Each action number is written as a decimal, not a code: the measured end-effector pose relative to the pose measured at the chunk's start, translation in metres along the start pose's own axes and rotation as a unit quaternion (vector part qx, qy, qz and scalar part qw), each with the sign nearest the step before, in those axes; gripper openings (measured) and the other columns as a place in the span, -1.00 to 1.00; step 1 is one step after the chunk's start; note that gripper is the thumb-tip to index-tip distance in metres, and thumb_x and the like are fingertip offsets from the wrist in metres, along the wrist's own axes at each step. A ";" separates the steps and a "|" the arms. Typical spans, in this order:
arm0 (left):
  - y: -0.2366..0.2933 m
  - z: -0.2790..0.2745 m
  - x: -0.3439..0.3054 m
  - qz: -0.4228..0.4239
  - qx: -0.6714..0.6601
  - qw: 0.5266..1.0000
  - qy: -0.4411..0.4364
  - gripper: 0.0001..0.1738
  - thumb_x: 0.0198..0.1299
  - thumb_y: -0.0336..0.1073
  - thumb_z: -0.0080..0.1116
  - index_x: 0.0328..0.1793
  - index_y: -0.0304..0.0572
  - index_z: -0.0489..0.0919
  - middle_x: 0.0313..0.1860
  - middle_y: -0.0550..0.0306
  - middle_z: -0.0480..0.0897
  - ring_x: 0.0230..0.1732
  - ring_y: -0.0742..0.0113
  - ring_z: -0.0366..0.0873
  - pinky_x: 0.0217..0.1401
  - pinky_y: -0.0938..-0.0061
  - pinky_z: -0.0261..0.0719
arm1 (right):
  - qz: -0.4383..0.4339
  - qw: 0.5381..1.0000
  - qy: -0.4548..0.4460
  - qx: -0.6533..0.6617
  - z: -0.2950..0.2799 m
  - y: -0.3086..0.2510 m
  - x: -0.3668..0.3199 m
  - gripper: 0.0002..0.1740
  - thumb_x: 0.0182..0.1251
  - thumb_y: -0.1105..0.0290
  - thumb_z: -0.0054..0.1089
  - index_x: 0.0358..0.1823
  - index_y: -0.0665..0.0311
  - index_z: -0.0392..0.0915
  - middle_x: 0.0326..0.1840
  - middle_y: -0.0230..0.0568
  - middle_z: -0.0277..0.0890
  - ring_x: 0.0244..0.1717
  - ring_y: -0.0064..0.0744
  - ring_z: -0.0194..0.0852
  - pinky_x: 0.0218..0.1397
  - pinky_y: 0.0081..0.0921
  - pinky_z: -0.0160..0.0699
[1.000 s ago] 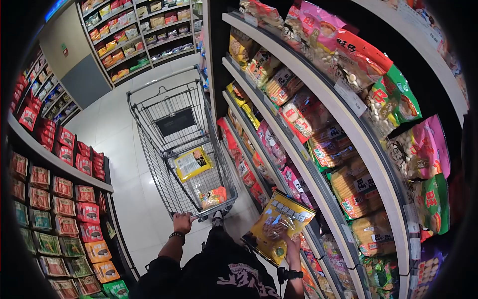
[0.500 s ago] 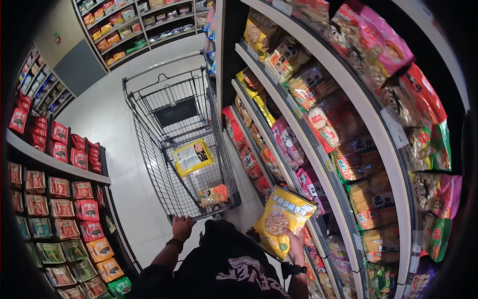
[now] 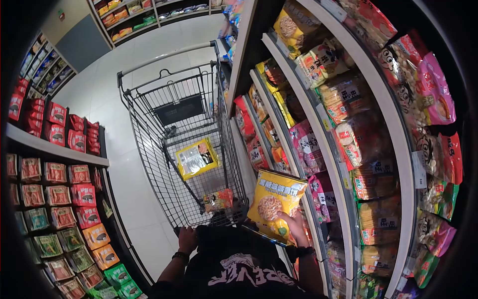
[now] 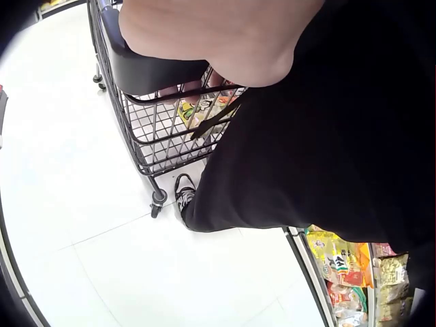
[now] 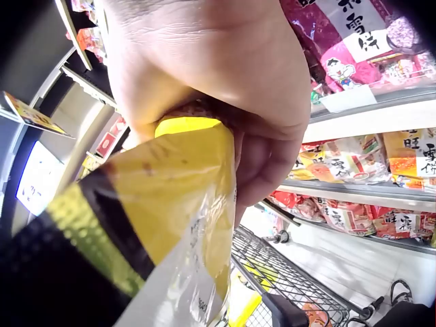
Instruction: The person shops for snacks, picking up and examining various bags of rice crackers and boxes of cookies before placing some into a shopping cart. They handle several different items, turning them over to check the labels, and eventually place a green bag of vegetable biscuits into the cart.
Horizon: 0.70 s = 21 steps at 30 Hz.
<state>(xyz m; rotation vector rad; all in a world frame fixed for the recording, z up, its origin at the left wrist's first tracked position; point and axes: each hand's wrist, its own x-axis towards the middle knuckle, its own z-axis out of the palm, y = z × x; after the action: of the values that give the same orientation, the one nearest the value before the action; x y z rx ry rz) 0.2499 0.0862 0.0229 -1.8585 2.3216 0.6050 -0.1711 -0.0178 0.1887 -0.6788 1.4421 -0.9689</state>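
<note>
My right hand [image 3: 295,226] grips a yellow snack bag [image 3: 271,202], thumb across its printed front, beside the right-hand shelves. In the right wrist view, fingers and thumb pinch the bag's yellow edge [image 5: 197,170]. My left hand [image 3: 187,240] holds the near bar of a shopping cart [image 3: 144,164]; the left wrist view shows fingertips [image 4: 191,90] curled beneath the dark handle [image 4: 146,71]. Inside the cart lie a yellow-edged bag [image 3: 196,158] with a white label panel and, nearer me, a smaller orange and red bag [image 3: 217,200].
Shelves [image 3: 323,129] packed with bagged rice crackers and sweets rise close on the right. Opposite, on the left, stands a shelf of small red, orange and green packets [image 3: 82,194]. Pale tiled floor [image 3: 134,184] runs between them, with more stocked shelves [image 3: 134,17] at the far end.
The bag in my right hand has turned its front more squarely toward the head view. The right-hand shelves have shifted right and downward in view. My left hand remains on the cart.
</note>
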 end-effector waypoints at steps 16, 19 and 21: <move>0.017 0.008 -0.023 -0.031 0.087 0.994 -0.053 -0.79 0.10 -0.32 0.12 -0.19 0.15 0.71 -0.27 0.17 0.61 -0.18 0.11 0.58 0.09 0.19 0.41 | 0.003 0.996 -0.086 -0.026 -0.039 0.032 0.048 -0.53 0.27 0.54 0.31 0.22 0.37 0.48 0.12 -0.21 0.63 0.07 -0.44 0.60 0.13 -0.46 0.55; -0.014 0.000 -0.016 -0.024 0.079 0.995 -0.059 -0.70 0.24 -0.23 0.08 0.02 0.43 0.71 -0.15 0.27 0.64 -0.07 0.20 0.61 0.13 0.14 0.43 | -0.005 0.997 -0.070 -0.012 -0.049 0.040 0.044 -0.53 0.26 0.54 0.30 0.22 0.39 0.49 0.10 -0.23 0.64 0.06 -0.44 0.59 0.13 -0.47 0.54; -0.035 -0.011 -0.006 -0.025 0.073 0.995 -0.060 -0.70 0.25 -0.24 0.08 0.01 0.42 0.71 -0.09 0.31 0.63 0.00 0.21 0.59 0.11 0.13 0.47 | -0.024 0.998 -0.064 0.007 -0.050 0.028 0.042 -0.56 0.27 0.54 0.30 0.19 0.40 0.51 0.07 -0.24 0.65 0.06 -0.44 0.59 0.12 -0.49 0.53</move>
<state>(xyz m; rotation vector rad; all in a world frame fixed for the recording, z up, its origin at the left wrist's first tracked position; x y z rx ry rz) 0.2872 0.0815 0.0269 -1.7582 2.1752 0.5127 -0.2213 -0.0321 0.1405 -0.7554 1.3111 -0.9552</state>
